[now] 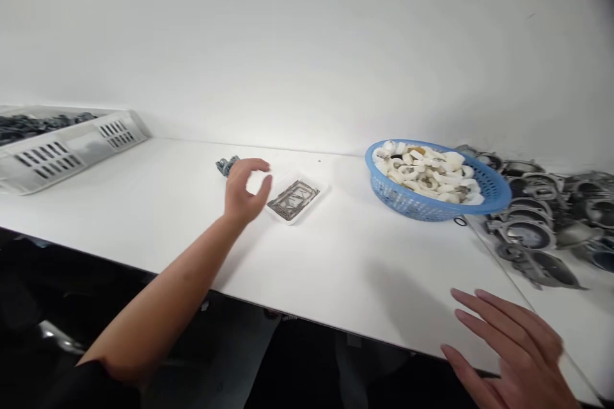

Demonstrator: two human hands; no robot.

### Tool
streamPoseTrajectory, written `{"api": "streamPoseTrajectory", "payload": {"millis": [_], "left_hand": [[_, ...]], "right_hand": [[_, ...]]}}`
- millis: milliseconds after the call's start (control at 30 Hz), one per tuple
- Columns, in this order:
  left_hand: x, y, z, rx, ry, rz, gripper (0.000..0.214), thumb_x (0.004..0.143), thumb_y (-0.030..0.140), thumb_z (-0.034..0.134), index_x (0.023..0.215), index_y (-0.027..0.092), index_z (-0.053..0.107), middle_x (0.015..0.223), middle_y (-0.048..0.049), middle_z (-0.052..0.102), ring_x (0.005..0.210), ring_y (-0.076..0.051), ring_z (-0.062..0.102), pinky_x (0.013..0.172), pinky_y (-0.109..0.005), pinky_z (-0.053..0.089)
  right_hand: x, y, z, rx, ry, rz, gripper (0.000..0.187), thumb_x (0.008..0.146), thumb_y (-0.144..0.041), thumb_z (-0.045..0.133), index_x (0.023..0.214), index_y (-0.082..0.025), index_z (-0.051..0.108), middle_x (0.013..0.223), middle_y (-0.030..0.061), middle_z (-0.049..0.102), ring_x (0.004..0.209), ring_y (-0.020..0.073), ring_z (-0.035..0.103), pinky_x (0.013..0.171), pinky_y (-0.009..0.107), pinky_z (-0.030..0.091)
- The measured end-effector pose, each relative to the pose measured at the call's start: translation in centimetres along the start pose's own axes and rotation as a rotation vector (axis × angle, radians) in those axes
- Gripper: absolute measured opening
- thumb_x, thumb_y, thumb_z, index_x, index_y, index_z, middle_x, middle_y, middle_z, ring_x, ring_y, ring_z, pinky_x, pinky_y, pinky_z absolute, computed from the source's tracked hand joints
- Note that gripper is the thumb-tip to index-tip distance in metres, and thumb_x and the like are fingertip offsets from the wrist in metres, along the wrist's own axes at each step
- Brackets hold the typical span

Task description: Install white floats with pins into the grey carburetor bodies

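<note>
My left hand (247, 188) hovers over the white table, thumb and fingers apart, with nothing between them. Just right of it lies a small white tray (322, 195) holding thin dark pins or strips (293, 199). A small grey metal part (225, 166) sits behind my left hand, partly covered by it. Near the table's front edge at the lower right, my right hand (511, 348) is spread and holds nothing. Beyond it stands a blue plastic basket (407, 201) filled with white ring-like pieces (426, 172).
A white slotted crate (77, 150) with dark grey parts (43, 124) stands at the far left. Several grey metal castings (532, 223) are heaped at the right, beside the basket. A black ring (460, 221) lies below the basket. A white wall (288, 45) rises behind the table.
</note>
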State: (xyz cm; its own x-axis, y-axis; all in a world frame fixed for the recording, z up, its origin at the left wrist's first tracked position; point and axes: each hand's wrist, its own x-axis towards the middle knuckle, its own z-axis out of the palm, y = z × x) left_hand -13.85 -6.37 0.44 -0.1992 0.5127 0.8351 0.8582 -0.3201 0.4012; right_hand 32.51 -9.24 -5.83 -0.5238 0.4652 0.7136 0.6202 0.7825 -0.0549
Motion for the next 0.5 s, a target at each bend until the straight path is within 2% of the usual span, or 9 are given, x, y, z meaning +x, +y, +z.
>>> {"api": "streamPoseTrajectory", "payload": {"millis": [67, 133, 200, 267, 367, 433, 500], "left_hand": [[-0.1, -5.6, -2.0, 0.197, 0.017, -0.116, 0.039, 0.083, 0.034, 0.064, 0.118, 0.019, 0.056, 0.12, -0.011, 0.064, 0.118, -0.027, 0.057, 0.102, -0.043, 0.047], [-0.3, -10.3, -3.2, 0.323, -0.02, -0.237, 0.05, 0.082, 0.041, 0.066, 0.125, 0.018, 0.053, 0.129, -0.0121, 0.061, 0.126, -0.029, 0.052, 0.111, -0.045, 0.04], [-0.4, -13.5, -3.6, 0.395, 0.004, -0.386, 0.058, 0.084, 0.047, 0.064, 0.132, 0.018, 0.048, 0.135, -0.0131, 0.058, 0.128, -0.029, 0.05, 0.113, -0.044, 0.037], [-0.1, -15.3, -3.3, 0.434, -0.095, -0.413, 0.069, 0.083, 0.049, 0.065, 0.141, 0.019, 0.043, 0.144, -0.0139, 0.051, 0.136, -0.031, 0.044, 0.116, -0.045, 0.033], [0.8, -16.5, -2.5, 0.445, -0.317, -0.392, 0.076, 0.08, 0.045, 0.068, 0.147, 0.024, 0.039, 0.157, -0.0128, 0.037, 0.144, -0.034, 0.033, 0.118, -0.047, 0.03], [1.5, -17.1, -2.0, 0.435, -0.366, -0.427, 0.067, 0.08, 0.041, 0.067, 0.141, 0.026, 0.047, 0.155, -0.0114, 0.04, 0.138, -0.033, 0.043, 0.113, -0.045, 0.037], [2.0, -17.5, -1.9, 0.424, -0.353, -0.463, 0.053, 0.08, 0.039, 0.065, 0.13, 0.025, 0.056, 0.142, -0.0109, 0.053, 0.122, -0.031, 0.057, 0.104, -0.042, 0.044]], "right_hand": [[2.4, -0.9, 1.5, 0.04, 0.015, -0.128, 0.073, 0.083, -0.023, 0.069, 0.149, -0.036, 0.041, 0.12, 0.008, 0.067, 0.117, 0.0329, 0.059, 0.095, 0.051, 0.045], [4.3, -1.5, 2.9, 0.065, -0.002, -0.115, 0.067, 0.088, -0.024, 0.064, 0.15, -0.029, 0.038, 0.129, 0.0105, 0.062, 0.125, 0.0354, 0.054, 0.098, 0.052, 0.043], [5.2, -1.8, 3.8, 0.046, -0.043, -0.09, 0.057, 0.092, -0.029, 0.06, 0.146, -0.026, 0.042, 0.135, 0.0117, 0.058, 0.131, 0.037, 0.048, 0.102, 0.054, 0.038], [5.1, -2.0, 4.2, 0.0, -0.078, -0.155, 0.05, 0.092, -0.03, 0.061, 0.14, -0.026, 0.048, 0.135, 0.01, 0.059, 0.13, 0.0356, 0.049, 0.104, 0.053, 0.035], [4.5, -1.9, 4.5, -0.027, -0.085, -0.224, 0.047, 0.09, -0.029, 0.063, 0.136, -0.025, 0.052, 0.134, 0.0085, 0.061, 0.127, 0.0334, 0.051, 0.106, 0.051, 0.034], [4.5, -1.9, 4.7, -0.041, -0.098, -0.188, 0.044, 0.092, -0.033, 0.06, 0.134, -0.022, 0.054, 0.137, 0.0101, 0.059, 0.13, 0.035, 0.049, 0.106, 0.052, 0.033], [4.7, -1.9, 4.8, -0.062, -0.141, -0.185, 0.042, 0.093, -0.035, 0.056, 0.133, -0.021, 0.055, 0.141, 0.0098, 0.056, 0.133, 0.0354, 0.046, 0.107, 0.053, 0.03]]}}
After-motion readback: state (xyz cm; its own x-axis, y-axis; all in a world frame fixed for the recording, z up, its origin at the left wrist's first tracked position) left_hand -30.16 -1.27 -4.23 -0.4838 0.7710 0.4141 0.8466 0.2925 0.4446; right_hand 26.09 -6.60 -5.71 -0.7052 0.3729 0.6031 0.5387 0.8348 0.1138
